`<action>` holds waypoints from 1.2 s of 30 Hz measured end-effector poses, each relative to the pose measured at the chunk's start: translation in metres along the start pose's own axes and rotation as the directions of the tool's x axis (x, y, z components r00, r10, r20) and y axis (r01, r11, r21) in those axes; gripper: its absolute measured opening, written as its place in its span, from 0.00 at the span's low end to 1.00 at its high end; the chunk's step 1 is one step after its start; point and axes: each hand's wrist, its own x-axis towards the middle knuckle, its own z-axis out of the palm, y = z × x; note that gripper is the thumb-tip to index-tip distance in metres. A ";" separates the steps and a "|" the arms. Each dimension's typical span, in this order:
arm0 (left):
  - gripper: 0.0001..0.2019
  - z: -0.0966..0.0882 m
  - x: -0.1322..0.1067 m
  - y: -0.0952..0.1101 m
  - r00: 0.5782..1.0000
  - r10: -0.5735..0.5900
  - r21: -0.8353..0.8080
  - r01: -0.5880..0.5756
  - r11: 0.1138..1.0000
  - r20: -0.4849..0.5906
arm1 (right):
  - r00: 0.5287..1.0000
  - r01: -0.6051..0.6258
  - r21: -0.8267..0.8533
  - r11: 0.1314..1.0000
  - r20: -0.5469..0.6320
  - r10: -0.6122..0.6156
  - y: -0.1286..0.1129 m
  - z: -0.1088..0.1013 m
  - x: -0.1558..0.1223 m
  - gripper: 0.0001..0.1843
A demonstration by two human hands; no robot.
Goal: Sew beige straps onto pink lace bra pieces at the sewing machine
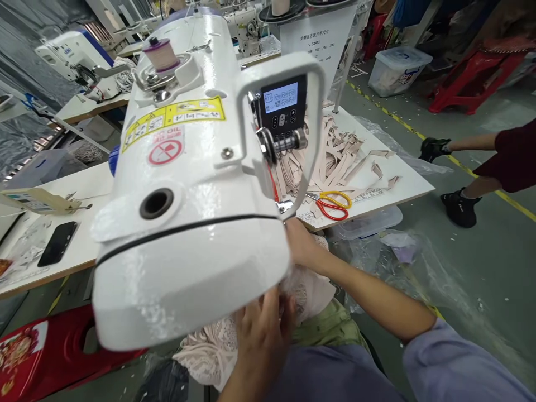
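Directly below the front end of the white sewing machine (188, 184), we held a bundle of pale pink lace fabric (209, 352) close to our body. Our left hand (262, 332) lay on the bundle, its grip closed on the lace fabric with the fingers (278, 310) curled into the cloth. Our right hand (300, 243) reached in from the right and rested on the upper part of the same fabric. Its fingertips were hidden behind the machine casing, so we could not tell the state of that grip.

On the machine we noted a control panel (281, 106) with a lit display, a wound bobbin (161, 54) on top, and a yellow warning label (173, 117). Behind the machine, the table (402, 184) carried a heap of beige fabric strips (335, 156). Scissors (333, 204) with red and yellow handles lay just beside that heap, near the table's front edge. A black phone (57, 243) lay on the table to the left of the machine. A red stool (50, 346) stood on the floor at lower left. At the right, well apart from our hands, another person's black shoe (460, 207) rested on the floor.
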 end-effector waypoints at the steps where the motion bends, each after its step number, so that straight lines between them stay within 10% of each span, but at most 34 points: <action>1: 0.21 0.001 -0.003 -0.004 1.000 -0.022 -0.025 0.021 0.999 -0.016 | 1.000 -0.001 0.022 1.000 -0.014 0.001 0.001 0.001 -0.002 0.07; 6: 0.21 0.007 -0.015 -0.028 0.938 -0.331 -0.309 0.345 0.886 0.100 | 0.983 -0.050 0.176 0.983 -0.164 0.080 0.003 0.002 -0.026 0.05; 13: 0.22 0.015 -0.018 -0.037 0.836 -0.434 -0.531 0.549 0.645 0.337 | 0.979 -0.077 0.259 0.963 -0.161 0.122 0.006 0.011 -0.067 0.09; 36: 0.28 0.003 -0.013 -0.023 0.938 -0.339 -0.328 0.345 0.879 0.078 | 0.986 -0.039 0.160 0.986 -0.153 0.064 -0.001 0.008 -0.082 0.16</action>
